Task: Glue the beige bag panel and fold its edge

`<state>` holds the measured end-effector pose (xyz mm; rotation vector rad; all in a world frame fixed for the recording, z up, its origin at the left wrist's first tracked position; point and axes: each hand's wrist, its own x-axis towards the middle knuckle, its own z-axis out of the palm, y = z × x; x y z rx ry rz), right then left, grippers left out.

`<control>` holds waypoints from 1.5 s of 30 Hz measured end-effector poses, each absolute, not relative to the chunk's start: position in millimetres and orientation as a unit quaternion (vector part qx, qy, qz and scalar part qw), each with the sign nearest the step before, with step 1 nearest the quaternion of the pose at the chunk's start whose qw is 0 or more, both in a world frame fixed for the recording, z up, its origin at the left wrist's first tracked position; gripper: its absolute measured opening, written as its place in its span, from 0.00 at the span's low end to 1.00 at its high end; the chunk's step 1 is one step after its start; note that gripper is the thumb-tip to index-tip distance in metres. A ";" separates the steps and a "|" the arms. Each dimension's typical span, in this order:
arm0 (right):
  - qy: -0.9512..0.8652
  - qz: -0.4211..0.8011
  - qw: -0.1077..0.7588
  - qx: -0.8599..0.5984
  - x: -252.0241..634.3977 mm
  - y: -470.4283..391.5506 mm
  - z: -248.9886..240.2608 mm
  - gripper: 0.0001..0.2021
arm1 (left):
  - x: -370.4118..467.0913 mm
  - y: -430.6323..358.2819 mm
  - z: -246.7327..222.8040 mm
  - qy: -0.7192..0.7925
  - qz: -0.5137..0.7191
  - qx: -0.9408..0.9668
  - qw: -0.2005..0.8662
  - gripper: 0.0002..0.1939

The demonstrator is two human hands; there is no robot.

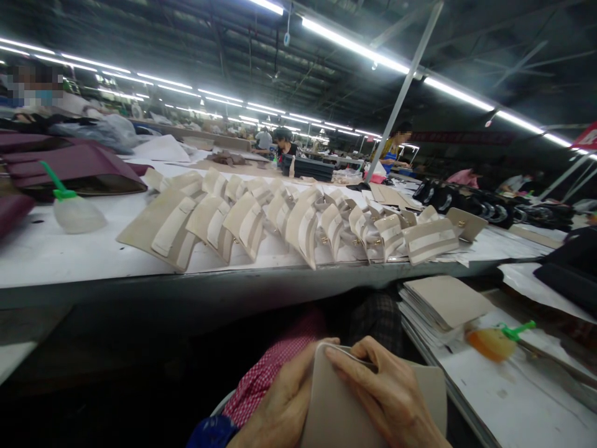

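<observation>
Both hands grip one beige leather panel (pixel 354 404) low in the lap, left hand (pixel 284 404) clasping its left edge, right hand (pixel 387 398) pressed flat on top, fingers pointing left.

Beige panel (pixel 368 398) in both hands; red-and-white checked cloth (pixel 275 367); cream-striped tan pieces (pixel 289 218); maroon bags (pixel 74 165); green-capped clear bottle (pixel 74 208); orange bottle (pixel 489 342).

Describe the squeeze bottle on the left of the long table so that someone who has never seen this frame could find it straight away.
Start at the long white table across the middle. Near its left end, in front of the maroon bags, a squeeze bottle lies on its side. It is cloudy clear with a green nozzle, unlike the orange bottle on the lower right bench.
</observation>
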<state>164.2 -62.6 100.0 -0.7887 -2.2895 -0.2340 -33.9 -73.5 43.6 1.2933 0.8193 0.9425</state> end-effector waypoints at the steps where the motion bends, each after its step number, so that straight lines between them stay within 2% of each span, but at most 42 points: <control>1: -0.883 -0.087 0.345 -0.306 164.4 -62.6 99.6 0.15 | -34.1 -73.3 43.0 0.359 0.410 0.565 0.619 0.24; 20: -0.888 -0.096 0.326 -0.310 165.4 -62.5 95.7 0.15 | -38.3 -66.2 62.0 0.255 0.395 0.616 0.632 0.21; 27: -0.884 -0.092 0.327 -0.321 163.7 -63.3 92.9 0.15 | -42.1 -64.6 56.9 0.301 0.374 0.620 0.621 0.22; 33: -0.879 -0.113 0.335 -0.320 159.5 -62.4 91.8 0.15 | -47.3 -62.9 48.2 0.299 0.396 0.561 0.663 0.25; 38: -0.878 -0.131 0.327 -0.326 159.0 -62.1 88.7 0.16 | -45.2 -65.2 50.9 0.362 0.387 0.585 0.614 0.22; 45: -0.875 -0.144 0.337 -0.316 152.7 -63.1 88.5 0.16 | -24.8 -67.3 63.6 0.351 0.451 0.522 0.633 0.17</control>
